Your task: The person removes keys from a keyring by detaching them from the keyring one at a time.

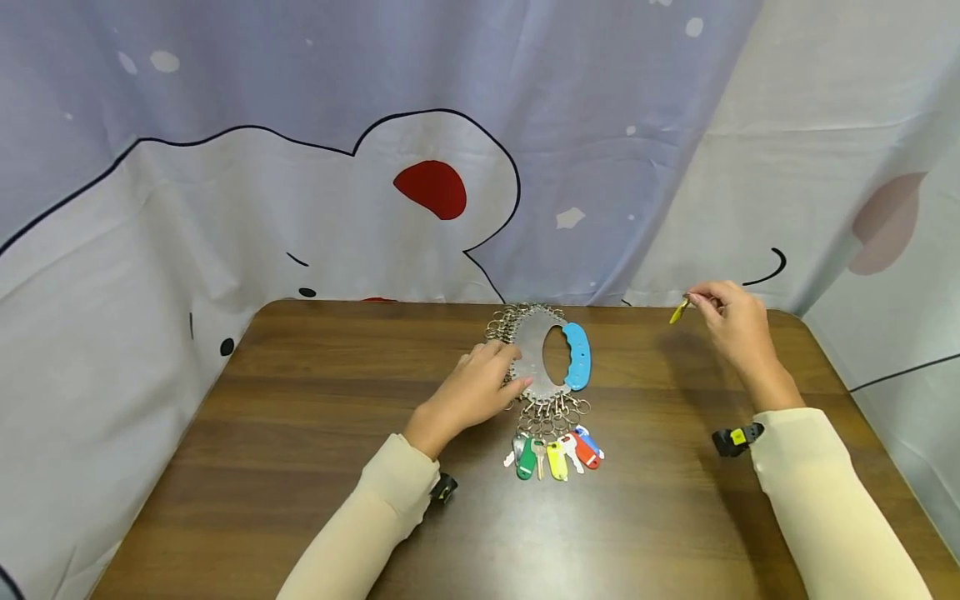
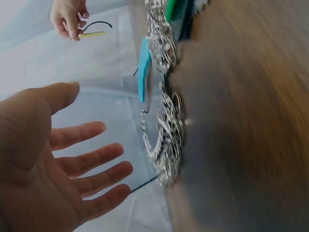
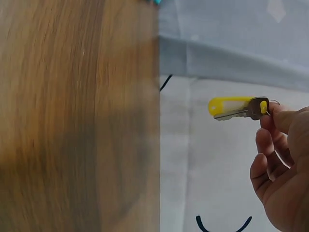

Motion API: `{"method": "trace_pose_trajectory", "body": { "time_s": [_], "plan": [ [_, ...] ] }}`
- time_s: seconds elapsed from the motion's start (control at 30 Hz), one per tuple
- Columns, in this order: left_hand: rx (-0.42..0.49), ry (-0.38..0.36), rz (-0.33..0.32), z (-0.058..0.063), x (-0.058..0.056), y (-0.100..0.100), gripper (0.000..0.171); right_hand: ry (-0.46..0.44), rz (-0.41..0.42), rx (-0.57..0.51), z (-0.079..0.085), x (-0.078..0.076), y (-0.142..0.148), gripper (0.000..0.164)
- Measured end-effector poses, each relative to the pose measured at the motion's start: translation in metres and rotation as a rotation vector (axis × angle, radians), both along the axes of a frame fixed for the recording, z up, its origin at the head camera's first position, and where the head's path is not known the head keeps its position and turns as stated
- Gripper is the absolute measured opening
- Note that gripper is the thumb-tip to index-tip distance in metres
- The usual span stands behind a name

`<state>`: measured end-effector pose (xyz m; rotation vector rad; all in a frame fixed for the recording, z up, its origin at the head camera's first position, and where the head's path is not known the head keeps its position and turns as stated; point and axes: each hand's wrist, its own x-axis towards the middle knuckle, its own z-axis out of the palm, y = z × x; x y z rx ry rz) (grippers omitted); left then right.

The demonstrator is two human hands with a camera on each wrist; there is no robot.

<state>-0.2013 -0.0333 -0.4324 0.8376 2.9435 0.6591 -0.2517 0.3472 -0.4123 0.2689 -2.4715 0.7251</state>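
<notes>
A metal key-holder plate (image 1: 529, 350) with a blue handle (image 1: 578, 357) lies near the table's back edge, ringed with metal clips and split rings. My left hand (image 1: 480, 379) hovers over or beside its left side with the fingers spread; in the left wrist view that hand (image 2: 63, 159) has nothing in its palm. My right hand (image 1: 738, 325) is raised at the right, pinching a key (image 3: 256, 108) with a yellow tag (image 3: 227, 102) by its ring between thumb and fingers. Keys with colored tags, among them a green tag (image 1: 527, 460) and a red tag (image 1: 587, 451), hang from the plate's front clips.
The brown wooden table (image 1: 315, 467) carries the key holder near its middle back. A patterned curtain (image 1: 300, 208) hangs behind the table and along its right side. Each wrist wears a small black camera, such as the right one (image 1: 737, 439).
</notes>
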Motion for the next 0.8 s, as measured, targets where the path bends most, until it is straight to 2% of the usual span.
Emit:
{"method": "trace_pose_trajectory", "body": {
  "time_s": [0.33,0.6,0.8],
  "plan": [
    [0.010,0.099,-0.048,-0.004,0.006,-0.019,0.062,-0.032,0.026,0.074,-0.002,-0.013,0.021,0.015],
    [-0.011,0.112,-0.098,-0.015,0.023,-0.032,0.067,-0.071,0.065,0.143,-0.009,-0.021,0.035,0.011],
    [-0.045,0.158,-0.155,-0.025,0.035,-0.037,0.066,-0.110,0.114,0.278,-0.012,-0.021,0.045,0.011]
  ]
}}
